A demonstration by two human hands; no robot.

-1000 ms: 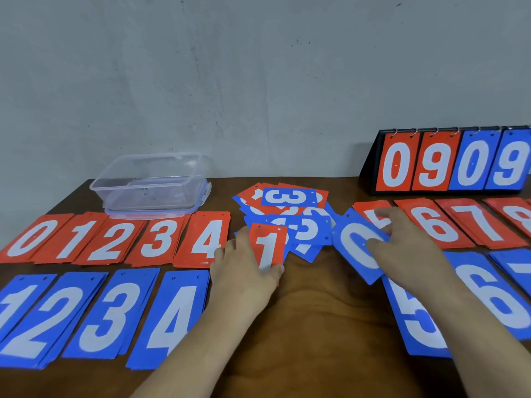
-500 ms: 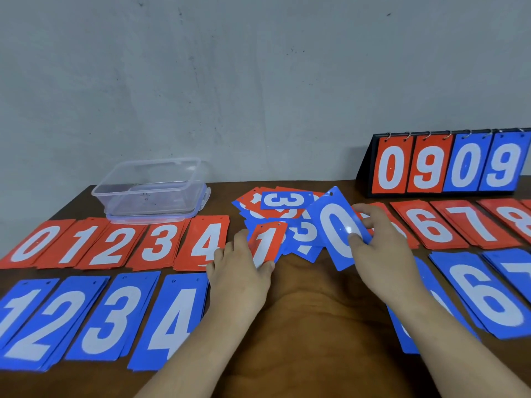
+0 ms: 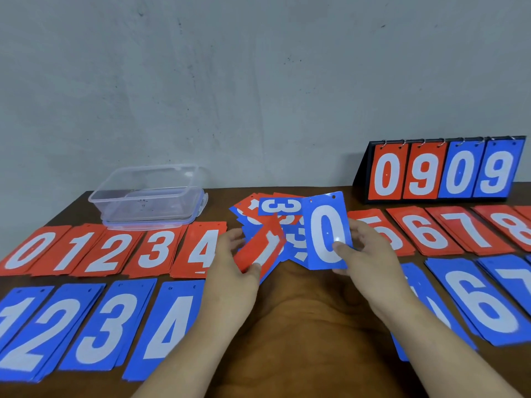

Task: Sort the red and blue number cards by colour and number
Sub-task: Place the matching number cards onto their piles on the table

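Note:
My right hand (image 3: 363, 254) pinches a blue 0 card (image 3: 326, 231), held upright above the table's middle. My left hand (image 3: 234, 262) grips a red 1 card (image 3: 263, 247), tilted and lifted off the mixed pile (image 3: 273, 209) of red and blue cards, topped by a blue 3. Red stacks 0 to 4 (image 3: 115, 251) line the left; blue stacks 1 to 4 (image 3: 94, 326) lie in front of them. Red 5 to 8 stacks (image 3: 448, 228) and blue stacks with a 6 (image 3: 485, 303) lie on the right, partly hidden by my right arm.
A clear plastic box (image 3: 149, 193) on its lid stands at the back left of the brown table (image 3: 304, 326). A black flip scoreboard (image 3: 442, 170) showing 0 9 0 9 stands at the back right, against the grey wall.
My right hand lifted the blue 0 card off the right side and carried it left to the middle, turning it upright. My left hand raised and tilted the red 1 card.

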